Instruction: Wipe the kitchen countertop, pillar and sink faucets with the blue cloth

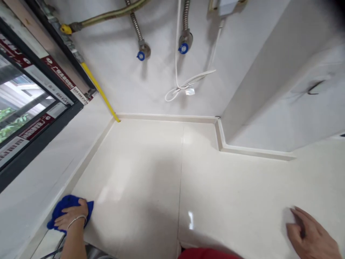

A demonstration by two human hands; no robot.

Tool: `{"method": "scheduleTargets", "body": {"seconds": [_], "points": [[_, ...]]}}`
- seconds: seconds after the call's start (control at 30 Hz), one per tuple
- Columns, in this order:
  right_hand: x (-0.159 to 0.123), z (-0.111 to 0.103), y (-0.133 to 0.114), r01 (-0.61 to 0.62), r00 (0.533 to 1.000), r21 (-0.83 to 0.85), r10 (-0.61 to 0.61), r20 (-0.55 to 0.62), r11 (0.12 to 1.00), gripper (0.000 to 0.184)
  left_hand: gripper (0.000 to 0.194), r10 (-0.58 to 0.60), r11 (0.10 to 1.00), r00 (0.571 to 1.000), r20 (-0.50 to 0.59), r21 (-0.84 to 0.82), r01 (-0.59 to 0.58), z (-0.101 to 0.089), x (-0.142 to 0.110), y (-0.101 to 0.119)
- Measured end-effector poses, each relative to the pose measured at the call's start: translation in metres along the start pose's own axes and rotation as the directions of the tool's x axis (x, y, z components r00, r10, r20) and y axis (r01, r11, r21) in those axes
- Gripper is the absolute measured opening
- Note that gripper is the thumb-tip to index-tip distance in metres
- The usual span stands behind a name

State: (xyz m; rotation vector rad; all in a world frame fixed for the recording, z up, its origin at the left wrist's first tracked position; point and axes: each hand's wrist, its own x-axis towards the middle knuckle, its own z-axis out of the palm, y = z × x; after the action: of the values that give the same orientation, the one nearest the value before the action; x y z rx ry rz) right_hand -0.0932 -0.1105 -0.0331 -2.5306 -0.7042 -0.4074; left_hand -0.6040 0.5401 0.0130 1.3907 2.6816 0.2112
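At the lower left, my left hand (72,215) presses on a bright blue cloth (60,206), its fingers laid over the bunched fabric. The cloth lies against the baseboard (81,169), where the white wall meets the floor. A thin bracelet (77,219) circles that wrist. Over at the lower right, my right hand (312,233) is just above or on the pale tiled floor (242,201); I cannot tell whether it touches. Its fingers are loosely bent, with a gap between thumb and forefinger, and nothing shows in it.
A yellow pipe (99,91) runs down to the back left corner. Two blue-handled valves (183,48) and a coiled white cable (178,91) are on the back wall. A boxed-out wall corner (250,108) juts in at right. Something metal (97,251) stands near my left forearm.
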Motion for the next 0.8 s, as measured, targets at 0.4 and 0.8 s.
{"method": "scheduleTargets", "body": {"seconds": [0.4, 0.8], "points": [[0.003, 0.006, 0.005, -0.027, 1.000, -0.094, 0.026, -0.009, 0.995, 0.051, 0.095, 0.087, 0.992, 0.996, 0.033, 0.085, -0.090, 0.008, -0.070, 0.003], [0.000, 0.019, 0.013, -0.049, 0.999, -0.104, 0.046, -0.028, 0.993, 0.047, 0.074, 0.927, 0.373, 0.349, -0.140, 0.227, -0.899, 0.036, -0.262, 0.048]]}}
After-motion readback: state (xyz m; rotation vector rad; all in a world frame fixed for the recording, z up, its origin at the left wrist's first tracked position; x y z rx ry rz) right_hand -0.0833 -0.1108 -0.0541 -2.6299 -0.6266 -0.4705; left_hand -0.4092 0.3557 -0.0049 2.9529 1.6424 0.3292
